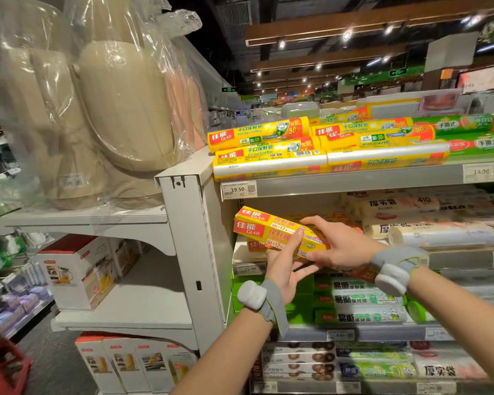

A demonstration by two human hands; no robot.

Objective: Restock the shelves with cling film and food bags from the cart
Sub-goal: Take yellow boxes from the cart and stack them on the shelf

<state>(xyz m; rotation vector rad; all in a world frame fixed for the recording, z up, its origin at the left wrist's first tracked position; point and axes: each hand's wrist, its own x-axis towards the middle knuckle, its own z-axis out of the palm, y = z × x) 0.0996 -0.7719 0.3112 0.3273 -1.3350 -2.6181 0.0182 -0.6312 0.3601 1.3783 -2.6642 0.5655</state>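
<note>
We hold a long yellow cardboard cling-film box [274,232], printed "佳能 GLAD" and "60+12", over the grey metal shelf [241,252] whose white price tag [250,268] reads 27.90. Our left hand [284,270] clamps it thumb against fingers, and our right hand [338,248] pinches its end.

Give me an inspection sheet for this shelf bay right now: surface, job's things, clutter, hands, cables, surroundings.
Surface: second shelf, rolls to the right, boxes at its left end.
Job's things: cling film box held at the shelf's left end, second box under it; food bag rolls stacked on the top shelf.
Clutter: nothing seen.
Hands: left hand and right hand both grip the cling film box; a band on each wrist.
Cables: nothing seen.
Surroundings: plastic-wrapped beige containers and boxed jugs on the end shelving; cart not in view.
</note>
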